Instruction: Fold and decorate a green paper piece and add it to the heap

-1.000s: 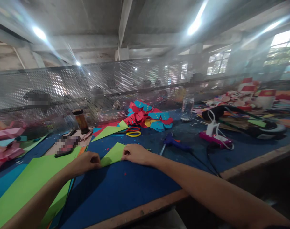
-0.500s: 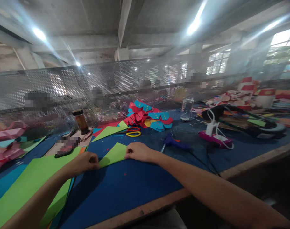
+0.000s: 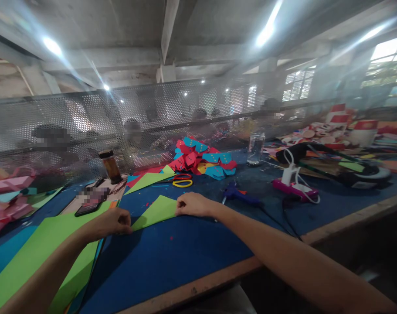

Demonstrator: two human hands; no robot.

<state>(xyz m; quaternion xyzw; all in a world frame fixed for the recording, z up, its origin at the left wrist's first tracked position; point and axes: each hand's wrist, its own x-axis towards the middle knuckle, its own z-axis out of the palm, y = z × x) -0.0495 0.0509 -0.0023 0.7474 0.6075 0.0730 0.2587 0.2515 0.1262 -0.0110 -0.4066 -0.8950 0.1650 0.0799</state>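
Observation:
A green paper triangle [image 3: 157, 212] lies on the blue table top, its long folded-looking edge toward me. At its left corner my left hand [image 3: 115, 221] pinches the paper with curled fingers. My right hand [image 3: 193, 205] grips the right corner, fingertips pressed together. Under my left forearm a stack of larger green sheets [image 3: 51, 235] spreads across the left side. Just beyond the triangle are another folded green piece [image 3: 147, 179] and scissors [image 3: 182, 183] with red and yellow handles.
A blue glue gun [image 3: 240, 195] with its cord lies right of my hand. Farther right are a magenta power strip [image 3: 294, 190] and a glass jar [image 3: 255, 149]. Red and blue paper shapes [image 3: 198, 159] pile by the mesh partition [image 3: 152, 117]. A phone [image 3: 92, 205] lies left, near a dark-lidded bottle [image 3: 110, 168].
My hands have moved slightly apart along the paper's near edge, the left one leftward and the right one rightward. Both still hold the corners.

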